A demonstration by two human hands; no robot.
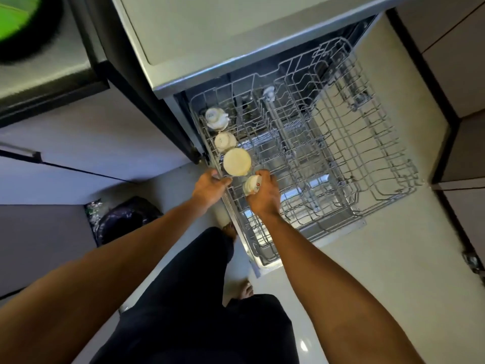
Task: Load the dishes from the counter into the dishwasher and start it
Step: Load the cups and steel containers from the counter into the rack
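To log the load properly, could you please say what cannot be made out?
Head view: the cup, mostly covered by the right hand; its handle cannot be told.
Head view: the green thing, blurred and cut by the top left edge.
Head view: the fingertips of the left hand, curled round the rail of the rack.

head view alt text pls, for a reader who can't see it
A person's right hand grips a white cup in a pulled-out dishwasher rack, beside three upturned cups lined along its left edge. The left hand grips the rack's rim.
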